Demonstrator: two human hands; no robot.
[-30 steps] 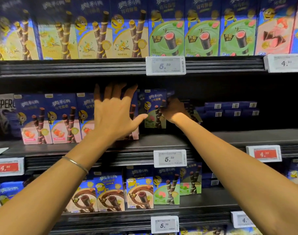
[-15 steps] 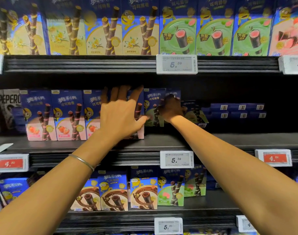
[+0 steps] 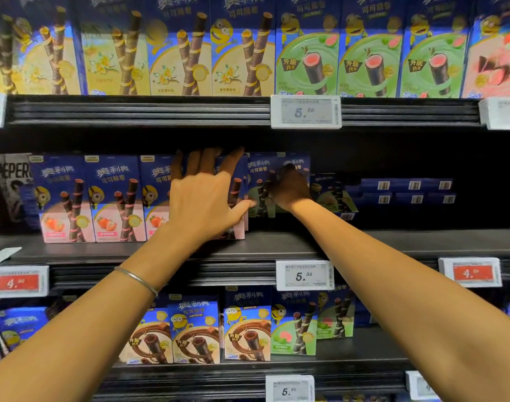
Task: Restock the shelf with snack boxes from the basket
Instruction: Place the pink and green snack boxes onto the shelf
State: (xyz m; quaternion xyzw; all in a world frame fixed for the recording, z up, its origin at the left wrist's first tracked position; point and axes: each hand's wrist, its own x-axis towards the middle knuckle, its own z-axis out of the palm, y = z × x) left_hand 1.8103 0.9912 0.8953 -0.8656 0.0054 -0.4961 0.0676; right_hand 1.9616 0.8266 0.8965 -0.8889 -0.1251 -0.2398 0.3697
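Both arms extended to middle shelf. Left hand: fingers spread wide, palm flat against front of strawberry snack boxes at right end of upright row; grip open, holding nothing. Right hand: deeper in shelf, in shadow, on green snack box just right of strawberry row; grip state cannot tell. Price tag on shelf edge below. Basket out of view.

Right hand's grip in shadow; strawberry box behind left hand.
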